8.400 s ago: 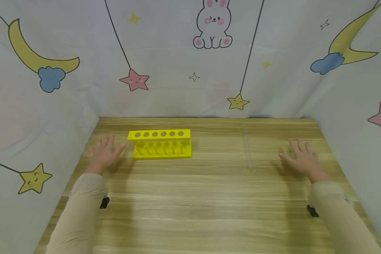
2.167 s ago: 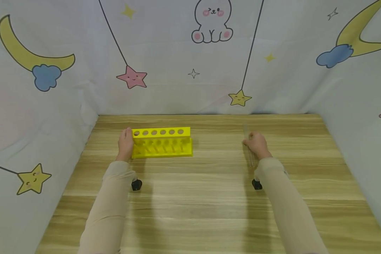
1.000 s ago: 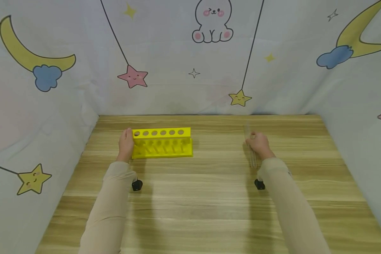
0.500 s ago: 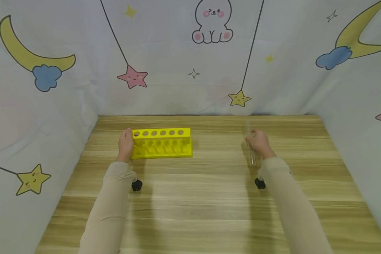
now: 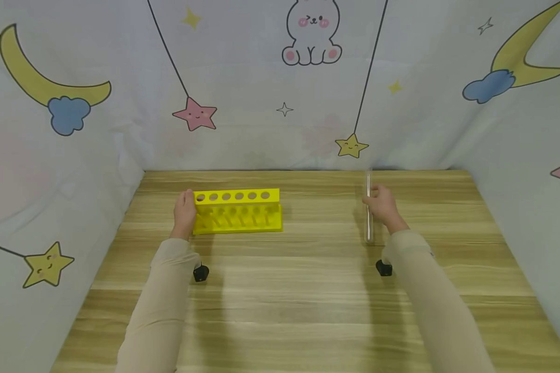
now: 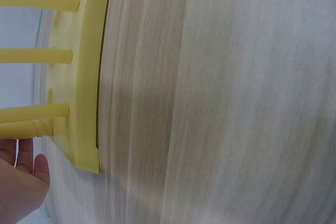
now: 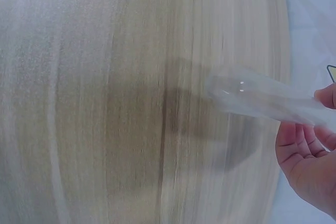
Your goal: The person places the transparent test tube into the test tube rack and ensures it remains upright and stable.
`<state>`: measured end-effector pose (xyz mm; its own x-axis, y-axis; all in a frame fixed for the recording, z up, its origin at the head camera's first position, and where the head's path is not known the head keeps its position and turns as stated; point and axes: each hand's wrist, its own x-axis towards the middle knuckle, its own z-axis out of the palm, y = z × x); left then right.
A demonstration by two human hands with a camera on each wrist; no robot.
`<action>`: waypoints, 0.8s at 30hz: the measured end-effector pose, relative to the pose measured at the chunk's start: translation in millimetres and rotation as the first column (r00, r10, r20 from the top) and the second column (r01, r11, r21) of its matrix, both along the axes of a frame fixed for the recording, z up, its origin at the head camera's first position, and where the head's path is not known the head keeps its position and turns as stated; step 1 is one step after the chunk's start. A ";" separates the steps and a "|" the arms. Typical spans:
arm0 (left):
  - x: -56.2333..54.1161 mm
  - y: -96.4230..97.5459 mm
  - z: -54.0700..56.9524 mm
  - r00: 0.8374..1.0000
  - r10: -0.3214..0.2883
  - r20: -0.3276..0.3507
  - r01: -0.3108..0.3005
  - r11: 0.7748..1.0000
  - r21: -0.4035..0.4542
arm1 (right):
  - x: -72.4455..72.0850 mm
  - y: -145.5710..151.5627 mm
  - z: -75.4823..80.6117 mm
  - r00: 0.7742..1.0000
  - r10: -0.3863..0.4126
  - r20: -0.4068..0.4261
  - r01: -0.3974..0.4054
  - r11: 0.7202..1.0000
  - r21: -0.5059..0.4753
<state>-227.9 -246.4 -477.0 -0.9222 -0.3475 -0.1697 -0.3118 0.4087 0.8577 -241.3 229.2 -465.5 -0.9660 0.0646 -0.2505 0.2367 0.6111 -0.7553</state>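
A yellow test tube rack [image 5: 235,230] with a row of round holes stands on the left half of the table, its holes without tubes. At its left end my left hand [image 5: 185,211] grips the side, the fingers bent around an end post [image 6: 23,129] in the left wrist view. My right hand [image 5: 382,204] pinches a clear test tube [image 5: 368,225] between thumb and fingers near its middle. The tube's rounded end [image 7: 223,88] points toward the wrist camera and hangs over the table, casting a shadow. Its far end overlaps the back cloth in the head view.
The wooden table [image 5: 289,295] is bounded by a white cloth [image 5: 242,140] with printed moons and stars at the back and both sides. A black wrist camera [image 5: 201,273] sits under the left sleeve, another black camera [image 5: 384,268] under the right.
Both hands first lay spread on the table. The left then took hold of the rack's end and stayed. The right pinched the test tube and has just lifted it off the table.
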 end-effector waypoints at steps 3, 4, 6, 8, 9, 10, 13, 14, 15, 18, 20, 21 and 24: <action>-0.2 0.4 -0.2 1.000 0.003 0.002 -0.003 1.000 0.002 | 0.7 -0.2 3.3 1.000 -0.006 0.007 0.006 1.000 -0.020; -0.3 0.4 -0.2 1.000 0.004 -0.001 -0.004 1.000 0.001 | 0.9 -0.2 4.1 1.000 -0.008 0.008 0.008 1.000 -0.022; -0.3 0.5 0.0 1.000 0.005 -0.008 -0.005 1.000 -0.011 | 1.2 0.0 5.5 1.000 -0.010 0.005 0.010 1.000 -0.023; -0.8 0.2 -0.1 1.000 0.007 -0.020 -0.007 1.000 -0.017 | 1.3 0.0 6.7 1.000 -0.016 0.001 0.016 0.999 -0.035; -1.0 0.0 -0.1 1.000 0.007 -0.025 -0.007 1.000 -0.020 | 1.4 0.1 7.0 1.000 -0.020 -0.003 0.020 0.999 -0.043; -1.1 -0.1 -0.2 1.000 0.008 -0.029 -0.009 1.000 -0.023 | 1.5 0.2 7.3 1.000 -0.026 -0.003 0.026 0.998 -0.055; -1.6 -0.2 -1.0 0.999 0.009 -0.036 -0.009 1.000 -0.022 | 1.4 0.9 7.4 0.999 -0.044 -0.003 0.044 0.994 -0.096; -1.5 -0.1 -1.1 0.999 0.010 -0.034 -0.011 1.000 -0.020 | 1.1 1.5 7.0 0.999 -0.051 -0.004 0.050 0.993 -0.103; -1.4 0.0 -1.3 0.999 0.010 -0.031 -0.010 1.000 -0.018 | 1.1 2.0 7.0 0.998 -0.055 -0.006 0.054 0.992 -0.111; -1.1 0.1 -1.3 1.000 0.009 -0.023 -0.009 1.000 -0.014 | 0.7 3.9 6.2 0.998 -0.062 -0.012 0.060 0.991 -0.123; -0.9 0.2 -1.2 1.000 0.009 -0.017 -0.009 1.000 -0.013 | 0.3 5.3 5.5 0.998 -0.063 -0.018 0.061 0.991 -0.122; -0.7 0.3 -1.0 1.000 0.008 -0.014 -0.008 1.000 -0.012 | 0.1 5.7 5.2 0.998 -0.064 -0.022 0.061 0.991 -0.120; -0.5 0.6 -0.4 1.000 0.012 -0.009 -0.012 1.000 -0.014 | -0.6 6.3 4.0 0.997 -0.071 -0.040 0.066 0.991 -0.113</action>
<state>-228.4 -245.8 -477.5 -0.9196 -0.3603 -0.1564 -0.3088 0.4169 0.8549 -241.9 235.5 -461.4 -0.9704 0.1047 -0.2178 0.2405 0.5060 -0.8283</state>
